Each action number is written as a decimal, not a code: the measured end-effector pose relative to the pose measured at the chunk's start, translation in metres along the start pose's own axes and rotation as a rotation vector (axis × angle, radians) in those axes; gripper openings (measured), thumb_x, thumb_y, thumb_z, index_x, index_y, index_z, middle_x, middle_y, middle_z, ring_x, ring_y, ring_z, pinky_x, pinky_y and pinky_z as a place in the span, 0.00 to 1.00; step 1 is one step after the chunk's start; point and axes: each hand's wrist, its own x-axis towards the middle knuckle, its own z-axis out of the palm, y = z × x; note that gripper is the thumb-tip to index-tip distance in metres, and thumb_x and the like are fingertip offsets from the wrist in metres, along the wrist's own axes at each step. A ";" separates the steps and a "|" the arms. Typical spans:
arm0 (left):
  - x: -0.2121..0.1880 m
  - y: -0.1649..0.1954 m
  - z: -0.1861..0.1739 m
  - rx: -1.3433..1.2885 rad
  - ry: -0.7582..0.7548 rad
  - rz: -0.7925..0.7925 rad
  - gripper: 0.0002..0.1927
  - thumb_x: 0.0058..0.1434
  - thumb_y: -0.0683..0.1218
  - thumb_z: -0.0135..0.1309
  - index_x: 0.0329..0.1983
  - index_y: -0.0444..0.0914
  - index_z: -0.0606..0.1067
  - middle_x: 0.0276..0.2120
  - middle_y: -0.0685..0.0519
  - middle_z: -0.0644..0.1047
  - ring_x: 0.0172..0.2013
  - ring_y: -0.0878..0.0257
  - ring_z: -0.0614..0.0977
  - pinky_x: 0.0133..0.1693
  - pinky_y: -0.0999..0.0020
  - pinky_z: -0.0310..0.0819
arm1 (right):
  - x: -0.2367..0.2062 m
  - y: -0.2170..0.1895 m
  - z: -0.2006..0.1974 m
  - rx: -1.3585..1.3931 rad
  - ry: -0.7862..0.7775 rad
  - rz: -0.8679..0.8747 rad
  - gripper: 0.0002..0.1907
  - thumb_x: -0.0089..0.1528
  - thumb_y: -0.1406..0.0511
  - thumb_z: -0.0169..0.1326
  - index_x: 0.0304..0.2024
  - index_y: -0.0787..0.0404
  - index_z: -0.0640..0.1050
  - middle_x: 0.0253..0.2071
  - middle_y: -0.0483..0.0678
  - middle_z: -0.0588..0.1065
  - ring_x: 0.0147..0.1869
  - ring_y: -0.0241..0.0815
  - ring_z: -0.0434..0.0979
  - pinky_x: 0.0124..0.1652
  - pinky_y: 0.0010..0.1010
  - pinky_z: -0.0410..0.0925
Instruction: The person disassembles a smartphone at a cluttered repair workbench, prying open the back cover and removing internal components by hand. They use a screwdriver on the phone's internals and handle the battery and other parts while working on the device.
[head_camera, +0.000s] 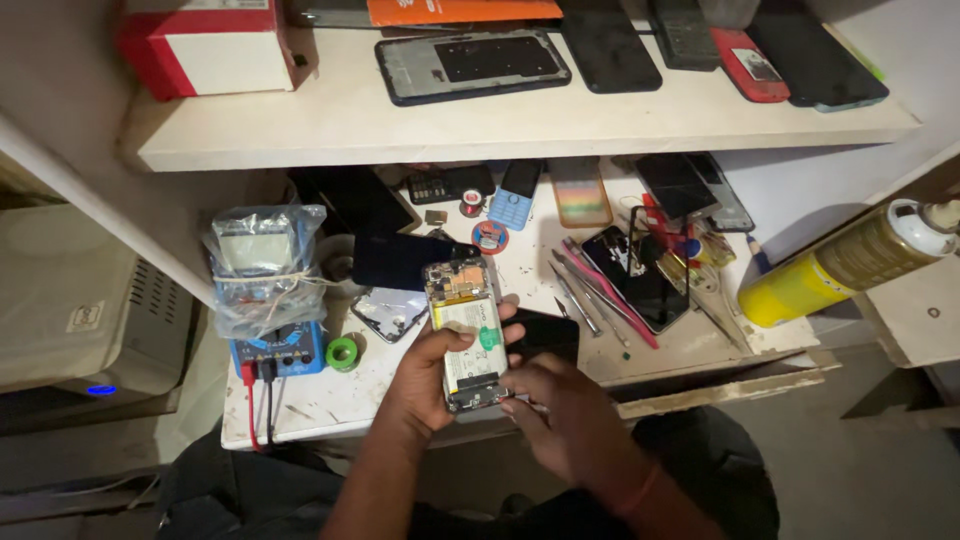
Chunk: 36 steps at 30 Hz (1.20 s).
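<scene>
An opened phone with its back cover off shows a white battery and circuit boards. My left hand grips it from the left side, thumb across the battery, holding it above the white workbench. My right hand rests at the phone's lower right corner, fingertips touching its bottom edge. Whether the right hand holds a small tool is hidden. A dark phone screen lies on the bench just right of the held phone.
A blue multimeter wrapped in plastic sits at the left with red and black leads. Tweezers and picks, a cracked phone and a yellow spray can lie to the right. The shelf above carries several phones and a red box.
</scene>
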 end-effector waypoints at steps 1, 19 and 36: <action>0.000 0.001 0.000 0.007 -0.004 -0.001 0.37 0.55 0.38 0.49 0.72 0.33 0.61 0.60 0.37 0.74 0.58 0.44 0.78 0.53 0.46 0.79 | 0.004 0.002 -0.002 0.052 -0.071 0.072 0.11 0.57 0.68 0.63 0.42 0.60 0.80 0.37 0.51 0.75 0.39 0.50 0.80 0.37 0.38 0.73; 0.001 0.004 0.010 0.070 0.116 -0.015 0.33 0.55 0.33 0.44 0.68 0.32 0.64 0.56 0.36 0.77 0.54 0.46 0.81 0.47 0.48 0.84 | 0.027 0.011 -0.016 0.083 -0.296 0.078 0.07 0.56 0.70 0.61 0.36 0.62 0.77 0.32 0.51 0.76 0.34 0.45 0.81 0.35 0.35 0.72; -0.001 0.005 0.022 0.165 0.232 -0.060 0.31 0.52 0.31 0.44 0.62 0.34 0.69 0.51 0.38 0.80 0.49 0.49 0.84 0.43 0.45 0.84 | 0.020 0.005 -0.013 -0.005 -0.286 0.051 0.13 0.51 0.76 0.57 0.37 0.64 0.73 0.37 0.55 0.74 0.42 0.54 0.80 0.40 0.41 0.72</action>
